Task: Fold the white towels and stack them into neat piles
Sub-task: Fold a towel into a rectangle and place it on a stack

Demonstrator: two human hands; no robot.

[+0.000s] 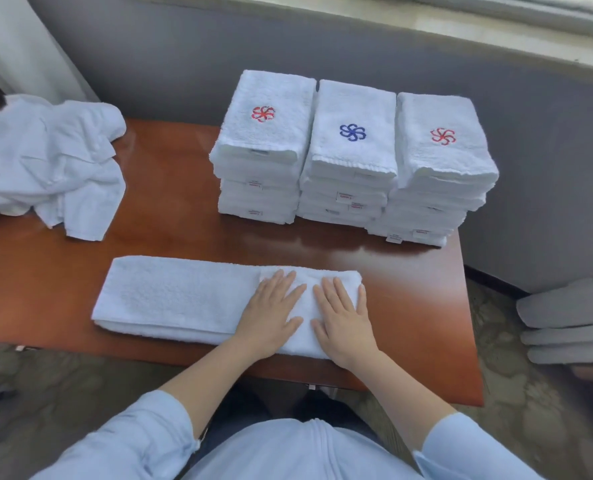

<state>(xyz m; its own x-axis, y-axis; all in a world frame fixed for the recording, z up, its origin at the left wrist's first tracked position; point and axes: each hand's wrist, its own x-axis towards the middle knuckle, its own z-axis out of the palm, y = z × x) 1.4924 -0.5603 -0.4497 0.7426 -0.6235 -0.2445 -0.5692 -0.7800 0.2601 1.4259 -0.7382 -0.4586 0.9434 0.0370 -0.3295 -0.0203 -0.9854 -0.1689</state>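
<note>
The long white terry towel strip lies along the near edge of the glossy red-brown wooden table. The left hand and right hand press its folded right end, fingers straight and flat, gripping nothing. The cloth looks soft, light and limp (it would sag if lifted); best taken at the free left end's corners.

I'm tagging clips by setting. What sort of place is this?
Probably a hotel room or housekeeping area: three stacks of folded white towels with embroidered logos and a heap of unfolded ones sit on a glossy wooden table below a window ledge, over patterned carpet.
</note>
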